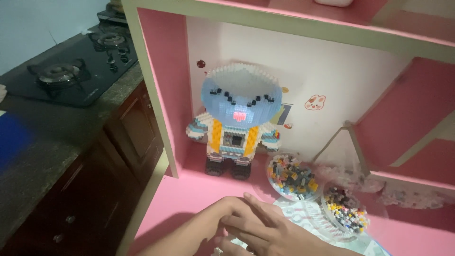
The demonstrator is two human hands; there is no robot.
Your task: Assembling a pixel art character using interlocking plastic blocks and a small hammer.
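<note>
Bricks, if any are in the hands, cannot be seen: the two hands meet at the bottom centre of the frame, over the pink desk (189, 199), and hide whatever lies between them. The left hand (222, 215) comes in from the lower left with its fingers curled inward; the right hand (265, 227) lies over it from the lower right, its fingers (253, 204) straight and close together, pointing toward the upper left. Whether they pinch anything I cannot tell. Under the hands lies a pale printed sheet (308, 215). Just right of the hands, two clear round bowls hold small mixed bricks: the near bowl (345, 208) at lower right, the far bowl (291, 174) above and left of it. In the middle of the frame stands a brick figure (235, 121) with a wide blue head, orange and white body and dark feet, upright against the white back wall of the pink shelf (163, 61). A small rabbit sticker (314, 102) sits on that wall to the figure's right. At upper left, a black gas stove (71, 71) rests on a grey stone counter (38, 156).
</note>
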